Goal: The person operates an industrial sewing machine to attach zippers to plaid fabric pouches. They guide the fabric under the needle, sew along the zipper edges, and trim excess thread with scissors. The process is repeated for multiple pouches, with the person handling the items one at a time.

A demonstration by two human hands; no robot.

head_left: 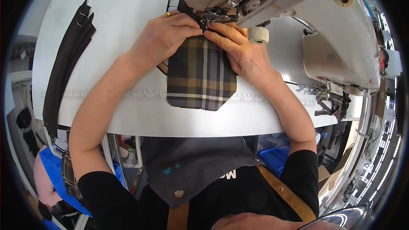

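Note:
A brown plaid fabric piece (200, 76) with a pointed lower end lies flat on the white sewing table (128, 115). Its top edge sits under the presser foot (213, 17) of a beige sewing machine (298, 8). My left hand (164, 38), with a gold ring on one finger, presses the fabric's upper left edge, fingertips right beside the foot. My right hand (240, 53) lies flat on the fabric's upper right side, index finger pointing at the foot. Both sets of fingertips nearly meet at the needle.
A stack of long black strips (68, 59) lies at the table's left. A ruler scale (140, 96) runs along the table. Dark small parts (332, 104) sit at the right edge. Blue bins (275, 155) stand under the table.

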